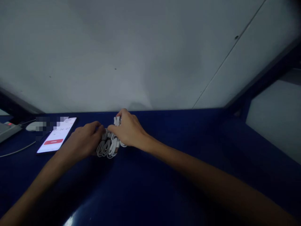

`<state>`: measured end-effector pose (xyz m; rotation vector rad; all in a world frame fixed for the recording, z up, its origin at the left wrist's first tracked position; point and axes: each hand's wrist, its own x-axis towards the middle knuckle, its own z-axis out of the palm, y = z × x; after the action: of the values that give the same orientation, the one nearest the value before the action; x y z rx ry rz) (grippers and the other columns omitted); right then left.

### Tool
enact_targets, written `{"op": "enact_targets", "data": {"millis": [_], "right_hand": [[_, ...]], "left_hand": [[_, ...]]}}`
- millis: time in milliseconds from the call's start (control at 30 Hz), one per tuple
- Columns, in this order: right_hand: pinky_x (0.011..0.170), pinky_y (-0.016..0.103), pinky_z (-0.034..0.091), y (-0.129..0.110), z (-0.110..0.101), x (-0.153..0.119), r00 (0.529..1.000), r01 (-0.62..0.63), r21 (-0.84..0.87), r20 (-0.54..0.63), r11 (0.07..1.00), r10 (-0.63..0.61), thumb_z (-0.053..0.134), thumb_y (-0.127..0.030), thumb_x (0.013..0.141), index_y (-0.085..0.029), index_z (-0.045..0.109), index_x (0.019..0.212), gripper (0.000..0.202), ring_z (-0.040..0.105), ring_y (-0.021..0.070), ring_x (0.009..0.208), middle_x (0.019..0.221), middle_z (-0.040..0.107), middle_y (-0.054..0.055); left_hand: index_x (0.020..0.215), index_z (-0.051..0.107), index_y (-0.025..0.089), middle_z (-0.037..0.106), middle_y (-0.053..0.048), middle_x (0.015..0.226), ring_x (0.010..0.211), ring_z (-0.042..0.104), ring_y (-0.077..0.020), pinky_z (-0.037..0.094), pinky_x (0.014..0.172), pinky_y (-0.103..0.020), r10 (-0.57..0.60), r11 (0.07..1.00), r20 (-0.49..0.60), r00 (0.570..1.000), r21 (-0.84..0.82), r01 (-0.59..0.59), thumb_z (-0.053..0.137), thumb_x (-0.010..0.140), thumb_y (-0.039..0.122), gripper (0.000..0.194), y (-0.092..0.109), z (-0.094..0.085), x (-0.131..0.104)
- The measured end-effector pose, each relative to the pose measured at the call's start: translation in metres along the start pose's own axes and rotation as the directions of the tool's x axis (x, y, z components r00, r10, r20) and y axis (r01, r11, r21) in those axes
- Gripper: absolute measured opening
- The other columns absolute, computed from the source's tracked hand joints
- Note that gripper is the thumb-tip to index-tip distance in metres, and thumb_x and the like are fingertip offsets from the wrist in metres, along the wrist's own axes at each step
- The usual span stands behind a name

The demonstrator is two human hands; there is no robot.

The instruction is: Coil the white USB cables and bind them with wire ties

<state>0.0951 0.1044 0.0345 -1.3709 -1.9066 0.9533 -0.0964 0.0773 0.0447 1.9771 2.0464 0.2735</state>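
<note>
Several bundles of coiled white cable (pixel 110 147), bound with dark ties, lie side by side on the blue tabletop (pixel 150 182). My right hand (pixel 128 128) curls over the right end of the row, its thumb and fingers closed round white bundles there. At the left end, my left hand (pixel 87 138) presses against the bundles with its fingers bent together. Its fingertips are partly hidden behind the cables. The two hands are close together, with the cables between them.
A lit phone (pixel 53 142) lies left of my left hand. Beyond it are a white rounded device (pixel 36 126), a thin cable (pixel 21 153) and a white power strip (pixel 9 133) with a red light. A pale wall (pixel 150 56) rises behind the tabletop.
</note>
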Motion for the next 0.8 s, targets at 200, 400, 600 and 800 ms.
{"op": "enact_targets", "data": {"millis": [200,400,600,800], "right_hand": [[0.074,0.037,0.057,-0.004,0.032,0.017,0.998,0.065,0.058,-0.010,0.996,-0.065,0.072,-0.031,0.093,-0.015,0.062,0.131,0.043,0.076,0.0280,0.092,0.109,0.079,0.015],[0.086,0.039,0.057,0.003,0.022,0.013,0.999,0.043,0.065,-0.030,0.997,-0.041,0.057,-0.034,0.105,-0.013,0.064,0.130,0.033,0.075,0.0289,0.106,0.114,0.079,0.017],[0.089,0.043,0.058,-0.003,0.009,0.002,0.999,-0.023,0.059,0.045,0.998,0.020,0.052,-0.031,0.103,-0.010,0.061,0.135,0.040,0.074,0.0329,0.109,0.122,0.076,0.021],[0.085,0.041,0.060,0.001,-0.007,-0.006,0.982,-0.082,0.050,0.176,0.995,0.072,0.060,-0.035,0.099,-0.010,0.055,0.149,0.056,0.073,0.0332,0.111,0.133,0.072,0.023]], "left_hand": [[0.085,0.064,0.027,0.076,-0.011,0.076,0.072,0.073,-0.0344,0.046,0.063,-0.041,-0.022,0.999,-0.006,1.000,0.042,0.022,0.041,0.097,0.041,0.030,-0.003,-0.002,0.004],[0.095,0.071,0.024,0.082,-0.013,0.088,0.079,0.075,-0.0342,0.047,0.068,-0.041,-0.019,0.998,0.013,1.000,0.055,0.018,0.047,0.099,0.063,0.047,0.002,-0.002,-0.001],[0.100,0.072,0.023,0.084,-0.013,0.094,0.083,0.075,-0.0339,0.048,0.071,-0.041,-0.003,0.998,-0.018,1.000,0.065,0.004,0.054,0.093,0.068,0.048,0.006,0.000,-0.008],[0.092,0.068,0.025,0.080,-0.010,0.088,0.081,0.073,-0.0320,0.043,0.068,-0.040,0.017,0.997,-0.023,1.000,0.075,-0.015,0.049,0.100,0.062,0.043,0.004,0.006,-0.007]]}}
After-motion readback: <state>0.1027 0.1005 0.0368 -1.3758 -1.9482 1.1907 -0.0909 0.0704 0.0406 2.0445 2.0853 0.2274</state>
